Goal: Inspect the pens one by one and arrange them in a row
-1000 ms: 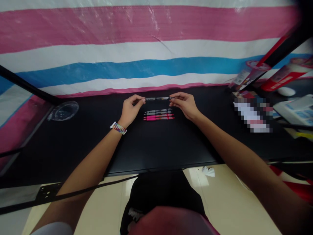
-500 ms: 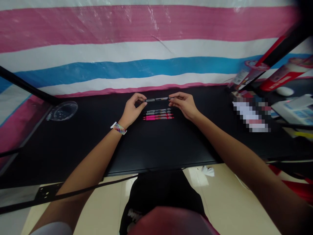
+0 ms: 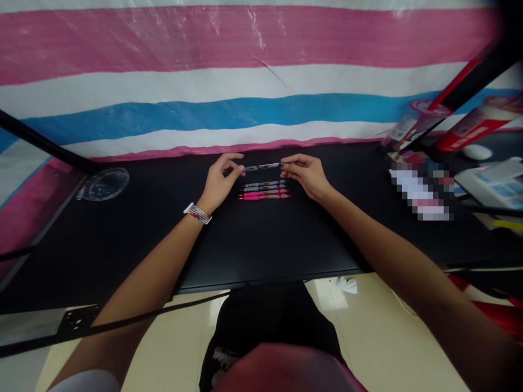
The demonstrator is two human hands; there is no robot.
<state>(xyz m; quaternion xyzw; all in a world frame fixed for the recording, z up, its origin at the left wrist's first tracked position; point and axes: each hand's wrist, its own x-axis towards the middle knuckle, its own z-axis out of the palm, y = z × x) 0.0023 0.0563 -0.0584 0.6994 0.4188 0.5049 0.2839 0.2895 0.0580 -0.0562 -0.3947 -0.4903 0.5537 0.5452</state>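
A dark pen with a clear barrel (image 3: 263,166) lies crosswise between my two hands, just beyond a short row of pens. My right hand (image 3: 306,174) is closed in a pinch at its right end. At the other end, my left hand (image 3: 220,179) has its index finger lifted away from the thumb; the thumb tip is at the pen's end. Nearer to me, grey-black pens (image 3: 263,186) and pink pens (image 3: 263,196) lie side by side, parallel to the held pen, on the black table (image 3: 265,239).
A clear plastic lid (image 3: 107,185) lies at the left. On the right stand a lidded cup with a red straw (image 3: 420,122) and a red-and-white cup (image 3: 466,130), near a white mouse (image 3: 476,152) and a pale device (image 3: 496,182). A striped sheet (image 3: 245,41) hangs behind the table.
My left index finger has risen off the pen's left end, widening the gap to the thumb. My right hand keeps its pinch, and the row of pens stays put.
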